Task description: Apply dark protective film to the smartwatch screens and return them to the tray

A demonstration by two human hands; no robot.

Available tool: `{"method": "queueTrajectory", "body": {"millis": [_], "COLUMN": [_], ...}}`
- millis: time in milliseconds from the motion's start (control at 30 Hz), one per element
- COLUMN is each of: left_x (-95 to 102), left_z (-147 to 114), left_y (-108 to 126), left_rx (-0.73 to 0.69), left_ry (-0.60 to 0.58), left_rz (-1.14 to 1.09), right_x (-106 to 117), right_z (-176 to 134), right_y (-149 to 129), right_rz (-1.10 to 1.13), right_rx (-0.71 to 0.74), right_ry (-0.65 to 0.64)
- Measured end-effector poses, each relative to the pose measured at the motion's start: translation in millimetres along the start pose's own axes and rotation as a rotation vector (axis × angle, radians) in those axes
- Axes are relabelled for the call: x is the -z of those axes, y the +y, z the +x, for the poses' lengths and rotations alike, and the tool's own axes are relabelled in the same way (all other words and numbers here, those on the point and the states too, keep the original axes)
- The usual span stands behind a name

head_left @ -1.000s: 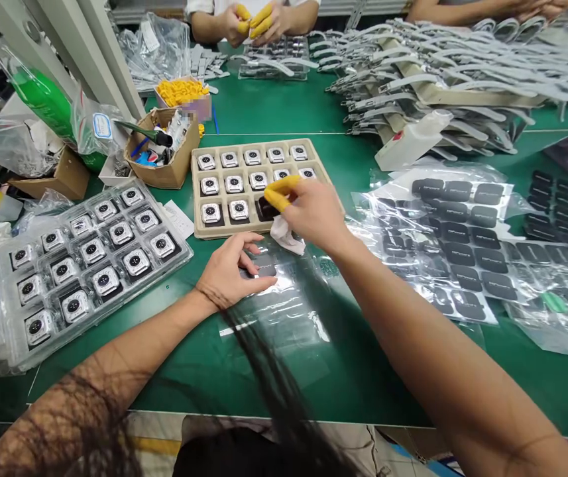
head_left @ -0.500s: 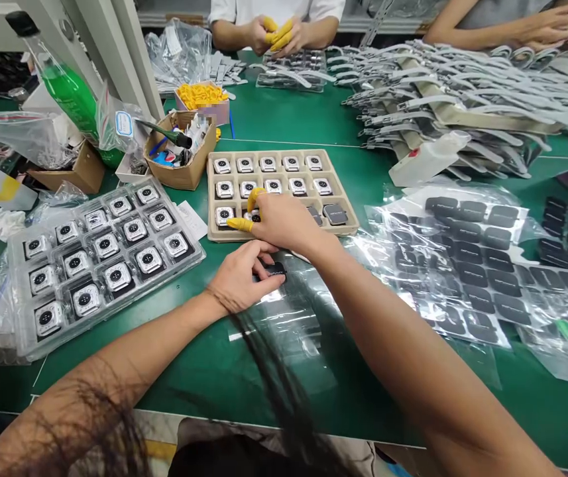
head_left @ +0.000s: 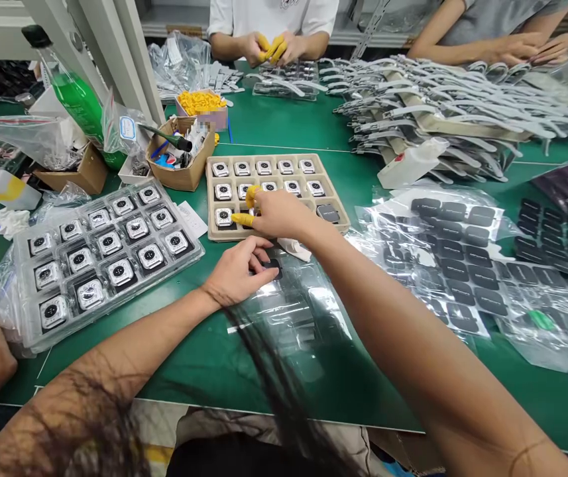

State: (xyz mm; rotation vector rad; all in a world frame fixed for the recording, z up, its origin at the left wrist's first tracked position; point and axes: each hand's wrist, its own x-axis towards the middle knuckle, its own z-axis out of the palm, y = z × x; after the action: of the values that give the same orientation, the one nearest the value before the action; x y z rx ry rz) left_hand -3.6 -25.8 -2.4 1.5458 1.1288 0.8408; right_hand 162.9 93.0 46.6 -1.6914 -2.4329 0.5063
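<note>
the right hand (head_left: 281,213) reaches over the front row of a beige tray (head_left: 221,234), its thumb and forefinger in yellow covers (head_left: 242,219). the tips of those two fingers stand apart above the second cell from the left, where a case is partly hidden; i cannot tell whether they grip it. one white watch case (head_left: 223,216), with a dark round back facing up, lies in the front left cell beside the thumb, and more cases fill the two rows behind. a dark rounded piece (head_left: 328,212) sits in the front right cell. the left hand (head_left: 238,270) is low in front of the tray, fingers curved, thumb and forefinger apart, next to a black patch (head_left: 274,266) on clear film (head_left: 286,301); whether it presses the patch is not clear. a crumpled white cloth (head_left: 296,249) lies near the right wrist. to the left, a clear tray (head_left: 129,291) of similar cases lies at an angle on the green surface (head_left: 378,391). to the right are sheets of dark stickers (head_left: 472,273) and, beyond them, a heap of pale straps (head_left: 437,109). across the surface, a co-worker's hands (head_left: 272,50) also wear yellow covers.
</note>
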Motion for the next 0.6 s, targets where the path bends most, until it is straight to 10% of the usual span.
{"method": "queueTrajectory", "body": {"millis": [267,433,600], "left_x": [0.4,0.7,1.5], "left_z": [-1,-2,-1], "left_y": [2,-1,2], "left_rx": [0.089,0.054,0.135], "left_ry": [0.039,0.021,0.054], "left_rz": [-0.208,-0.158,-0.234], "right_x": [-37,-74,-64], "right_z": [-105,-133,-129], "right_y": [32,23,29], "right_rz": [1.067,1.107,0.978], "right_rx": [-0.095,-0.188,-0.153], "right_ry": [0.262,0.22,0.426]}}
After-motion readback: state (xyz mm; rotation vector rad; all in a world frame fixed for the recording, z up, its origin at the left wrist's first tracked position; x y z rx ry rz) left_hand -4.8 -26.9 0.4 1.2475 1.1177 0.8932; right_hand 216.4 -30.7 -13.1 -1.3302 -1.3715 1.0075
